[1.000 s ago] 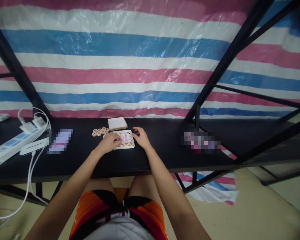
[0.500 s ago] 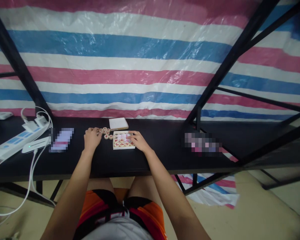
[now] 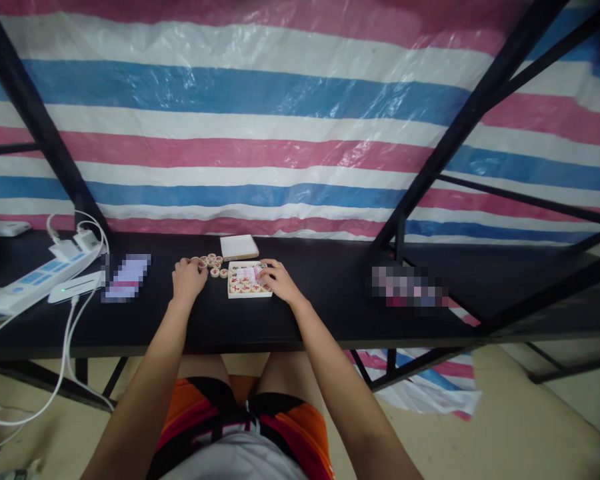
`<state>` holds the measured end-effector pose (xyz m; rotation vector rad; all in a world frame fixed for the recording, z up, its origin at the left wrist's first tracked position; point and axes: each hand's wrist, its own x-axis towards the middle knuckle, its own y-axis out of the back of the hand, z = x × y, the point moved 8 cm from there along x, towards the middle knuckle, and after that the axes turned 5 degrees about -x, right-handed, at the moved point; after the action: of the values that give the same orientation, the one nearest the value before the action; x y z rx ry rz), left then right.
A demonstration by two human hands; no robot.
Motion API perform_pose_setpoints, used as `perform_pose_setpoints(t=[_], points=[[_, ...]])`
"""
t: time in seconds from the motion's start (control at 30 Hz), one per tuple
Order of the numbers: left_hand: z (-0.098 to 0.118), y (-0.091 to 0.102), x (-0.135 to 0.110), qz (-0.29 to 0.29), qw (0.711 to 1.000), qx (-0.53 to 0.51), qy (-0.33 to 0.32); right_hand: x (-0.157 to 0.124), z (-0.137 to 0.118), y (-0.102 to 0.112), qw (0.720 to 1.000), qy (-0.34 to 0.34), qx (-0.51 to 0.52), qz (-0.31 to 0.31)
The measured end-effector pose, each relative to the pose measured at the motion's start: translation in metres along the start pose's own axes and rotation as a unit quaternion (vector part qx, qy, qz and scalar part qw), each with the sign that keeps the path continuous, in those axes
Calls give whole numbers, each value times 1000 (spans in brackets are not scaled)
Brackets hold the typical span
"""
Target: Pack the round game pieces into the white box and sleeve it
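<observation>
A small white box (image 3: pixel 249 291) on the black table (image 3: pixel 330 313) holds several round wooden game pieces with red marks. My right hand (image 3: pixel 276 280) rests on the box's right edge, fingers curled over the pieces. My left hand (image 3: pixel 187 279) sits left of the box, fingers bent down onto a loose cluster of round pieces (image 3: pixel 211 263); what its fingertips hold is hidden. The box's white lid (image 3: pixel 239 247) lies flat just behind.
A white power strip (image 3: pixel 35 280) with plugs and cables sits at the table's left, a flat white device (image 3: pixel 77 288) beside it. Blurred patches lie left and right of the hands. Black frame bars (image 3: pixel 430 167) rise at both sides before a striped tarp.
My left hand moved from the box leftward to the loose pieces. My right hand shifted from beside the box onto its right edge.
</observation>
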<state>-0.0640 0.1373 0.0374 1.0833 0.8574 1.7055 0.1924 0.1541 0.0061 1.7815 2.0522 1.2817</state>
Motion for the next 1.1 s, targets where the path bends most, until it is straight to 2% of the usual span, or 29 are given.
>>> perform_pose_setpoints(t=[0.2, 0.37, 0.83, 0.9, 1.0, 1.07, 1.1], points=[[-6, 1, -1, -4, 999, 6, 39, -1, -1, -6, 1000, 7, -1, -24], [-5, -1, -2, -18, 999, 26, 37, -1, -9, -1, 999, 29, 8, -11], [-5, 6, -1, -5, 999, 32, 26, 0, -7, 1, 999, 10, 32, -11], [1, 12, 0, 15, 1000, 19, 6, 0, -7, 1, 999, 9, 34, -11], [24, 24, 0, 50, 996, -20, -73, 0, -7, 2, 999, 7, 39, -9], [44, 24, -2, 45, 986, -77, -137, 0, -8, 2, 999, 2, 42, -10], [55, 19, -4, 24, 979, -118, -167, 0, -8, 2, 999, -1, 44, -10]])
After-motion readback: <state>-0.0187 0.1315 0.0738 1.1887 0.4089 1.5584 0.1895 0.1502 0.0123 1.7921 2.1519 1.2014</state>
